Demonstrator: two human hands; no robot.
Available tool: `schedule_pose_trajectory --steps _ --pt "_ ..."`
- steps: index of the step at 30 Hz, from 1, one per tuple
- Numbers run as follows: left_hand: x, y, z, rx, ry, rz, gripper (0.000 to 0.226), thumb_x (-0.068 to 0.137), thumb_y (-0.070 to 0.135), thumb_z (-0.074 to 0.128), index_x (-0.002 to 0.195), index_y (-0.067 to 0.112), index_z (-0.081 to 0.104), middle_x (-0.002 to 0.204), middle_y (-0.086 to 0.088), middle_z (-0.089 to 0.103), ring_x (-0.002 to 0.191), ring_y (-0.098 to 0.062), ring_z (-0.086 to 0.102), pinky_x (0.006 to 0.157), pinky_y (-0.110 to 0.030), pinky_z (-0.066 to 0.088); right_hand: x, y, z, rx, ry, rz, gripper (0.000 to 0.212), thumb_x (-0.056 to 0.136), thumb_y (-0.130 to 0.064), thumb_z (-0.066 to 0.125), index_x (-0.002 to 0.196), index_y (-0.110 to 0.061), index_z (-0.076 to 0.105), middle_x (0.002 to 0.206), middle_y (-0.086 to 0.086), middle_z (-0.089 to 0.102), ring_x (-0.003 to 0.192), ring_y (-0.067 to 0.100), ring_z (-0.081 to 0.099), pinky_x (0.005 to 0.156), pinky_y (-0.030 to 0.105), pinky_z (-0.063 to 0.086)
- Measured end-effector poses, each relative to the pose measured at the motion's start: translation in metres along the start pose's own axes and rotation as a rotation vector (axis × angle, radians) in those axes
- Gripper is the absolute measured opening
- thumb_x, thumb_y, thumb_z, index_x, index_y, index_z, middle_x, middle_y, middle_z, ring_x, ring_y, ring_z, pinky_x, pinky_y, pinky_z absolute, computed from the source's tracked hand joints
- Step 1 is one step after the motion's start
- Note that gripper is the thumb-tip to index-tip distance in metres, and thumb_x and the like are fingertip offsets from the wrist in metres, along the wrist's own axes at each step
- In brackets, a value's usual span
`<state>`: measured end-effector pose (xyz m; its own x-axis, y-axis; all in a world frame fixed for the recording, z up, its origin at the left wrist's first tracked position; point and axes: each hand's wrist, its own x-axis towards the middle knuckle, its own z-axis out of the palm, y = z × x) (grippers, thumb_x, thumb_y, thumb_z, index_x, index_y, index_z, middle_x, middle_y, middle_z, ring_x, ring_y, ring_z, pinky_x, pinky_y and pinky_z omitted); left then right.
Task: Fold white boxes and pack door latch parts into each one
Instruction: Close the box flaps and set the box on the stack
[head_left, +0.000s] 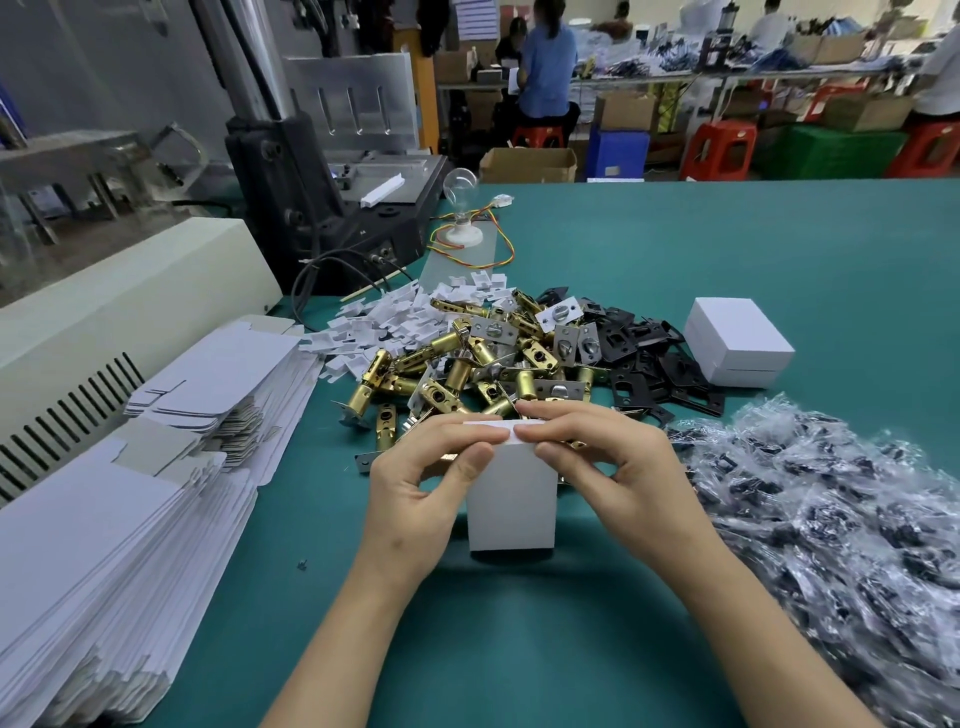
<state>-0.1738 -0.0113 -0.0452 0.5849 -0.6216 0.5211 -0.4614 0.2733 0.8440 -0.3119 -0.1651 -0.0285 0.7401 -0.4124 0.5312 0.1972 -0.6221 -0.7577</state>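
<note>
White box (511, 499), upright at centre above the table (779, 249); fingers of left hand (421, 483) and right hand (608, 467) pinch its top flap. Brass latch parts (467, 364) at 12 o'clock; closed box (737, 340) at 2 o'clock; flat blanks (130, 493) at 9 o'clock.

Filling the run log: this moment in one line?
left hand: pinches box top | right hand: pinches box top | box: upright between hands | closed box: beside black plates

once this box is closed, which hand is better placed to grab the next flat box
Left hand, probably: the stack of flat boxes lies on its side, while the right hand would have to cross over the white box.
</note>
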Motion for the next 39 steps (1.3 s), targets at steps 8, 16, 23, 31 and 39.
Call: schedule_pose_trajectory --steps 8,16,23,31,39 --pt "0.003 -0.007 0.001 -0.03 0.024 -0.196 0.028 0.092 0.042 0.073 0.12 0.049 0.074 0.103 0.01 0.075 0.088 -0.005 0.07 0.07 -0.021 0.058 -0.003 -0.002 0.007 -0.096 0.026 0.085 0.038 0.097 -0.044 0.066 0.132 -0.032 0.067 0.141 -0.018 0.057 0.134 0.006 0.053 0.098 0.044 0.054" --pt "0.008 -0.015 0.0 -0.263 0.392 -0.451 0.023 0.089 0.027 0.084 0.111 0.033 0.079 0.095 -0.019 0.075 0.084 -0.029 0.072 0.077 -0.065 0.061 -0.014 -0.042 0.046 -0.662 0.025 0.048 0.088 0.072 -0.085 0.061 0.137 -0.026 0.054 0.129 -0.003 0.054 0.115 0.02 0.054 0.091 0.038 0.051" --pt "0.007 -0.007 0.004 -0.505 0.357 -0.525 0.042 0.086 0.035 0.076 0.125 0.019 0.073 0.108 -0.011 0.078 0.083 -0.02 0.073 0.062 -0.031 0.062 -0.003 -0.059 0.054 -0.813 -0.113 0.107 0.089 0.088 -0.046 0.067 0.158 -0.027 0.014 0.14 0.0 0.043 0.126 0.024 0.044 0.103 0.037 0.043" --pt "0.01 -0.004 0.006 -0.449 0.265 -0.419 0.043 0.094 0.037 0.064 0.137 0.032 0.065 0.121 -0.001 0.078 0.111 -0.018 0.075 0.069 -0.027 0.062 0.044 -0.041 -0.028 -0.528 0.131 0.325 0.088 0.074 -0.034 0.081 0.147 -0.028 0.033 0.119 0.004 0.063 0.105 0.027 0.057 0.083 0.038 0.048" --pt "0.011 -0.003 0.008 -0.426 0.25 -0.445 0.035 0.091 0.038 0.064 0.123 0.028 0.072 0.116 -0.001 0.079 0.105 -0.016 0.076 0.068 -0.029 0.064 0.084 0.05 -0.143 -0.649 0.387 0.619 0.083 0.078 -0.029 0.083 0.146 -0.014 0.038 0.127 0.023 0.061 0.117 0.041 0.056 0.093 0.047 0.049"
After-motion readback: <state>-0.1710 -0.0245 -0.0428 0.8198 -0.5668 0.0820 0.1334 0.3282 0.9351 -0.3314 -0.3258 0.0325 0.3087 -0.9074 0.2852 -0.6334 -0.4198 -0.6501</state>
